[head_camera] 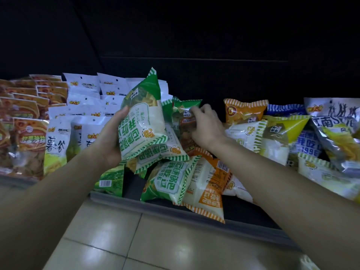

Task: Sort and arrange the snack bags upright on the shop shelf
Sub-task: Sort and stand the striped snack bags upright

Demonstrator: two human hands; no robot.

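Green bags are getting pulled out of the jumble right now, so this looks like the sorting step. The left hand (111, 141) is gripping a green-and-white snack bag (141, 117), fingers curled round its side, holding it up tilted above the pile. The right hand (207, 125) is reaching further back and pinching another green bag (185, 112) near its top edge, though it's dim back there, so I can't tell exactly how the fingers are closing on it.

Below and between both hands, more green bags (169, 182) are lying flat and upside down, with an orange bag (207, 190) poking over the shelf lip (194, 210) just under the right forearm. Left of the left hand, the white bags (85, 106) are already standing in neat rows. Right of the right hand it's a mixed heap of orange, yellow and blue bags (276, 129).

My take on doing this well:
- hold by the sealed edges, not the puffy middle, or you're crushing the snacks
- gather all the greens first, then stand them beside the white rows
- flip each one so the print is reading right way up
- push that overhanging orange one back before it's sliding off
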